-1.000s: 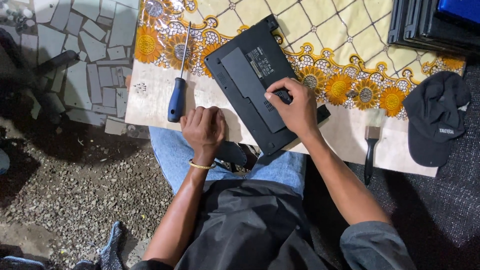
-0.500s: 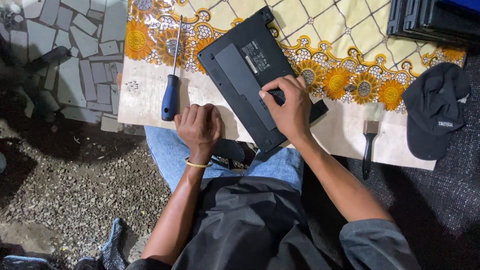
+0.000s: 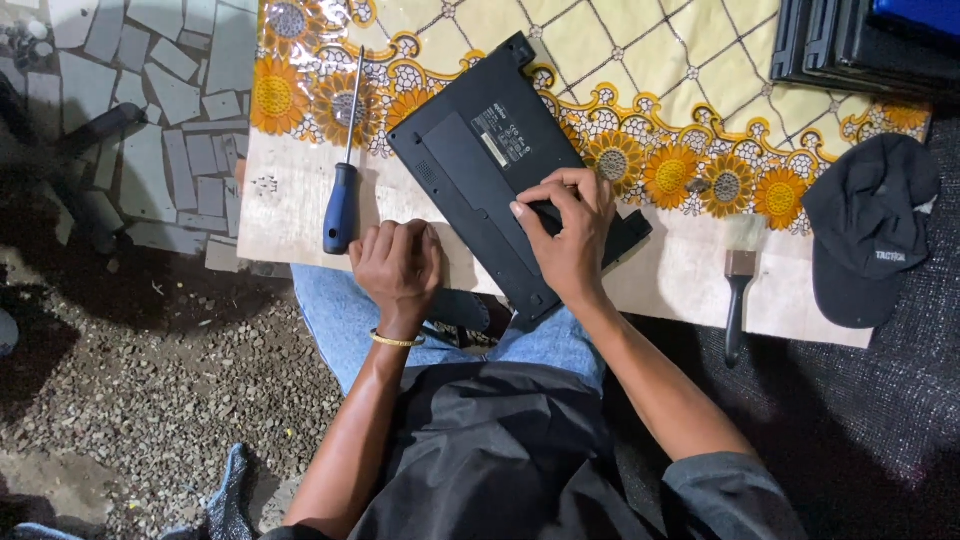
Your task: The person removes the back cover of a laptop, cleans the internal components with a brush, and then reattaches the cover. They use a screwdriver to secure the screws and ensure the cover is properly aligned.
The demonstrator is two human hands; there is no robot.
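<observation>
A black laptop lies bottom side up and slanted on a board covered by a yellow flowered cloth. My right hand rests on its near half, fingers curled and pressing on the underside panel. My left hand lies flat with fingers bent on the bare board edge, just left of the laptop. A screwdriver with a blue and black handle lies beside my left hand, shaft pointing away from me.
A small paintbrush lies at the board's near right edge. A black cap sits on dark matting to the right. Stacked dark laptops fill the far right corner. Stone paving and gravel lie to the left.
The view has shifted slightly. My right hand's fingers have moved a little along the laptop's underside; my left hand stays on the board.
</observation>
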